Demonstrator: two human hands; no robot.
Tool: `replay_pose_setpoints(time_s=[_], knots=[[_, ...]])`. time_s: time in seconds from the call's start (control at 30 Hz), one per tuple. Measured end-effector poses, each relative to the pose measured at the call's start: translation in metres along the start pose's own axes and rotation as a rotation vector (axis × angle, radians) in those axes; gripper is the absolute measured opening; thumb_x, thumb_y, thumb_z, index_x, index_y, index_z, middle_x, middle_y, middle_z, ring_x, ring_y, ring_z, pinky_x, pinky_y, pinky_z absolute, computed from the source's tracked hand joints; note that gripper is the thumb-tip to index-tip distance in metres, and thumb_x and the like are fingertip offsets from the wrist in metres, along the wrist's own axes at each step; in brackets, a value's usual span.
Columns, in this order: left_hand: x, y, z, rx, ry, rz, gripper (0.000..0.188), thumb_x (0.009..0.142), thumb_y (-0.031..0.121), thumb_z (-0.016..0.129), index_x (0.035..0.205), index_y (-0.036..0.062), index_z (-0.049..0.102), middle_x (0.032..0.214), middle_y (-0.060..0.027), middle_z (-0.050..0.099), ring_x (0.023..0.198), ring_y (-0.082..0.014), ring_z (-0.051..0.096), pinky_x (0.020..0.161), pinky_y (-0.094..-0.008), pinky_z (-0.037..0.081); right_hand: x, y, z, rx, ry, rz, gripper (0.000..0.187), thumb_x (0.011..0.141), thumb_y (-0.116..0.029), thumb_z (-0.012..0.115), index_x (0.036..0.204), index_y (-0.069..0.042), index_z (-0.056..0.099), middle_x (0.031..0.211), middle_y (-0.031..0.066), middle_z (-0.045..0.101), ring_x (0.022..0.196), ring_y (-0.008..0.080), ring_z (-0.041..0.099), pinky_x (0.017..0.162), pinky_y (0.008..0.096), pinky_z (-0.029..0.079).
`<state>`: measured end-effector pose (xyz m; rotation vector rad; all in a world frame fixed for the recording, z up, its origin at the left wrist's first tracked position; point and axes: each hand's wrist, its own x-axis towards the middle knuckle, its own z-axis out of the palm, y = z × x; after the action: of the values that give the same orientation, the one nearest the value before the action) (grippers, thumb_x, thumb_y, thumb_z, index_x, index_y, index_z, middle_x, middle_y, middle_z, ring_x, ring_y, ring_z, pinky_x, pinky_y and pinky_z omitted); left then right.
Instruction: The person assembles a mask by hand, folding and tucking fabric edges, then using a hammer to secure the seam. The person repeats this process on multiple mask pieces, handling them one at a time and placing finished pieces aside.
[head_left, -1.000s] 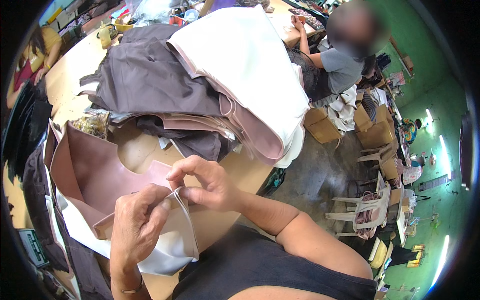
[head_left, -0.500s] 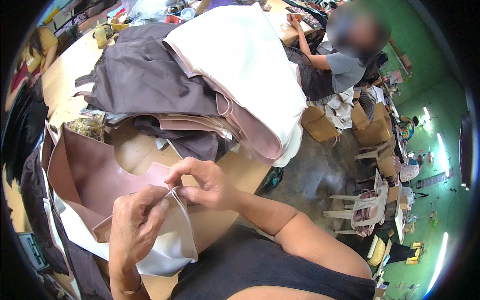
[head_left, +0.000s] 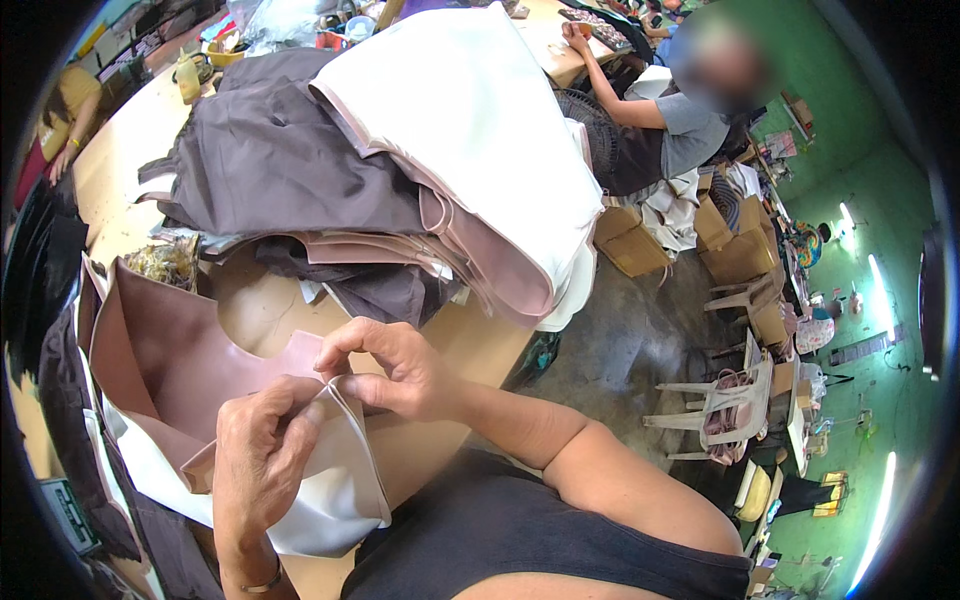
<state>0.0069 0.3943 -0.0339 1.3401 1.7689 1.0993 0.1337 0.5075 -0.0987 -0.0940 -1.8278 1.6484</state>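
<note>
In front of me on the table is a sheet of leather-like material [head_left: 175, 350], dusty pink on one face and white on the other, with a curved cut-out in its far edge. My left hand [head_left: 258, 450] pinches its near edge between thumb and fingers. Right beside it, my right hand [head_left: 395, 375] has thumb and forefinger closed on the same edge, where two layers meet in a narrow seam. From there the white side [head_left: 335, 490] hangs toward my lap. The fingers partly hide the pinched spot.
Beyond lie a stack of dark brown fabric [head_left: 290, 150] and a large white sheet with pink underside [head_left: 460, 120] on the tan table [head_left: 480, 365]. Dark cloth lies at left. A co-worker [head_left: 690, 130] sits at far right, near cardboard boxes [head_left: 630, 240] and a white plastic chair [head_left: 735, 410].
The whole view has shifted slightly. Both hands keep their pinch on the edge, and the right fingertips have moved a little along it. The co-worker at far left has an arm lower.
</note>
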Motion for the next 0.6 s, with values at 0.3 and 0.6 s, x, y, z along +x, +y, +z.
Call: replay_pose_setpoints(time_s=[0.3, 0.6], knots=[[0.0008, -0.0003, 0.0003, 0.006, 0.003, -0.003, 0.011, 0.071, 0.0, 0.052, 0.079, -0.0045, 0.057, 0.052, -0.0106, 0.046, 0.046, -0.013, 0.043, 0.048, -0.0256, 0.037, 0.0001, 0.0002, -0.0002, 0.033, -0.001, 0.039, 0.02, 0.074, 0.002, 0.051, 0.095, -0.001, 0.052, 0.082, 0.0045, 0.056, 0.078, 0.011, 0.052, 0.074, 0.0256, 0.042], [0.0017, 0.0014, 0.0018, 0.015, -0.002, -0.011, 0.011, 0.07, 0.0, 0.052, 0.079, -0.0045, 0.057, 0.051, -0.0101, 0.045, 0.046, -0.0125, 0.043, 0.047, -0.0255, 0.037, -0.0011, 0.0007, -0.0015, 0.055, 0.005, 0.043, 0.02, 0.075, 0.001, 0.051, 0.095, -0.001, 0.053, 0.084, 0.0048, 0.056, 0.08, 0.0115, 0.053, 0.076, 0.026, 0.042]])
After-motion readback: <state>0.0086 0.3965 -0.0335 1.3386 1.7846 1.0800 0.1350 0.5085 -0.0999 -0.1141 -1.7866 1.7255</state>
